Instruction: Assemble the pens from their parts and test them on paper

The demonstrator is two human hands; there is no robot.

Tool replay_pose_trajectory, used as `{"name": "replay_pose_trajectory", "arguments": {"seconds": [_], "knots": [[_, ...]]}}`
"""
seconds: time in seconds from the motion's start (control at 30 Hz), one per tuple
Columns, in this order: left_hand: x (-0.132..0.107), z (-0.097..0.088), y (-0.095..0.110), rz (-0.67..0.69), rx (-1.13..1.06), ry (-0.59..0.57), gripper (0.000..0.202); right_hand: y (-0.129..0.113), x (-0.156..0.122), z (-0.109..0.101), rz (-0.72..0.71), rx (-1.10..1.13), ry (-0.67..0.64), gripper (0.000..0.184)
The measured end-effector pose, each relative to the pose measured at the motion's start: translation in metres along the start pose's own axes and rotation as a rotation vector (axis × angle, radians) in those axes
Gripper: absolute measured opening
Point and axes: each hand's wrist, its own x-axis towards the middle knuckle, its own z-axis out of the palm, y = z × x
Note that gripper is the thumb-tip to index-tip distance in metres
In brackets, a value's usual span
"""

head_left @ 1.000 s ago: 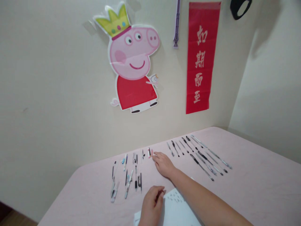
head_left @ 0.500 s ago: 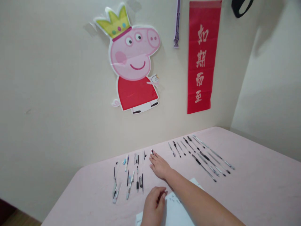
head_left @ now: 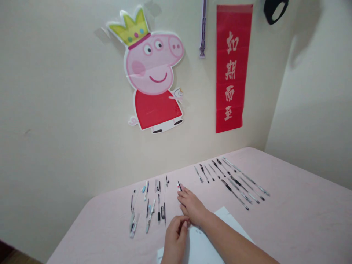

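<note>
My right hand (head_left: 194,206) reaches over the pink tabletop (head_left: 288,223), fingers stretched out and somewhat apart. Its fingertips rest on a small white-and-pink pen part with a dark thin piece (head_left: 179,186); the fingers partly cover these. Close below, my left hand (head_left: 175,234) is curled, thumb and fingertips together beside the right wrist. Whatever it may hold is hidden. White paper sheets (head_left: 202,249) lie beneath the hands and right forearm. To the left lie groups of pen parts, among them a white pen barrel (head_left: 150,217) and a dark refill (head_left: 165,213).
Several black and clear pens (head_left: 235,194) lie slanted in two rows at the right. Behind the table, the wall carries a cartoon pig cutout (head_left: 156,80), a red banner (head_left: 233,69) and a purple strap (head_left: 202,29). A black looped item (head_left: 268,13) hangs at the upper right.
My right hand has drawn back toward me, and the pen parts under its fingertips have slid the same way. My left fingers now sit closer to the right wrist. The view has shifted slightly.
</note>
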Motion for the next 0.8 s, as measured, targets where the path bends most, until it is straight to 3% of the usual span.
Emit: {"name": "replay_pose_trajectory", "arguments": {"seconds": [0.2,0.33,0.5,0.67,0.8], "knots": [[0.0,-0.001,0.0,-0.017,-0.02,0.038,0.024,-0.004,0.005,-0.004,-0.096,-0.072,-0.03,0.023],[0.001,-0.002,-0.002,-0.071,-0.053,0.107,0.025,-0.009,0.002,-0.012,-0.135,-0.11,-0.022,0.026],[0.003,-0.002,-0.01,-0.15,-0.111,0.153,0.029,-0.012,-0.001,-0.017,-0.072,-0.115,0.037,0.024],[0.002,-0.003,-0.016,-0.133,-0.107,0.135,0.029,-0.015,-0.002,-0.018,0.101,-0.099,0.062,0.028],[0.002,-0.004,-0.017,-0.144,-0.12,0.126,0.032,-0.013,-0.003,-0.017,0.132,-0.009,0.075,0.032]]}}
